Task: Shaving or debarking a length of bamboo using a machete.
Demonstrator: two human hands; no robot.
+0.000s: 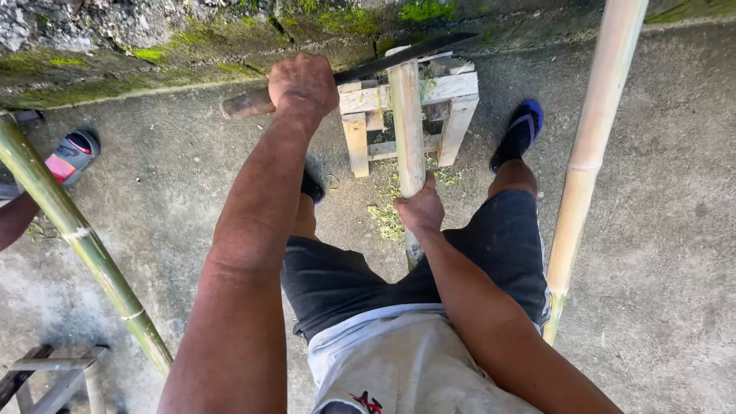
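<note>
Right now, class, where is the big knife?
In the head view, the knife lies top centre, gripped by the left hand; its blade rests across the top of the bamboo piece held by the right hand, above the wooden stand.

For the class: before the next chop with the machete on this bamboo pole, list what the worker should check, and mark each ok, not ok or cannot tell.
1. Left hand wraps fully round the machete handle: ok.
2. Right hand grips the bamboo pole well below the blade: ok.
3. Pole end rests on the wooden block stand: ok.
4. Feet clear of the blade's path; the blue sandal sits beside the stand: ok, though close.
5. Another person's shoe at the left edge stays apart: ok.
6. Blade sharpness: cannot tell.
</note>
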